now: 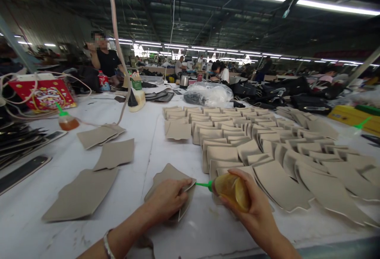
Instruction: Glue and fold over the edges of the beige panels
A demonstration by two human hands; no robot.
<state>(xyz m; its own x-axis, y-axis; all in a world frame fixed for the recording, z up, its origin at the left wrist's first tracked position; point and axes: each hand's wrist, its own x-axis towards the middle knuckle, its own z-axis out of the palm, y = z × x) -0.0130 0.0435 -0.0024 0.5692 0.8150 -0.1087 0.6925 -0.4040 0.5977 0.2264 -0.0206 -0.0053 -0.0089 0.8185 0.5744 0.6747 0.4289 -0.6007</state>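
Bottle: soft amber squeeze bottle (233, 191) with a green nozzle, lying sideways in my right hand; the nozzle points left and its tip sits at the right edge of the panel under my left hand.
Right hand (255, 215): closed round the bottle's body, fingers wrapped over its top, low over the near part of the white tabletop (142, 132).
Left hand (168, 200): palm down and closed round nothing, fingers bent and pressing on the panel, fingertips just beside the nozzle tip; a silver bracelet (108, 245) sits on the wrist.
Panel: flat beige curved cut panel (166, 173), pinned under my left hand near the front edge, between the loose pieces and the rows.
Rows: overlapping rows of beige cut pieces (237, 132) of the same kind, covering the right half of the tabletop.
Loose pieces: three separate lots of beige pieces (80, 193) lie to the left, well apart from my hands.
Far left: second small bottle (67, 122) with a green nozzle stands upright, near a red patterned box (44, 92); black flat strips (20, 140) lie beside them.
Back: clear plastic bag (209, 92) beyond the rows; a person in a black shirt (107, 61) sits at the far end.
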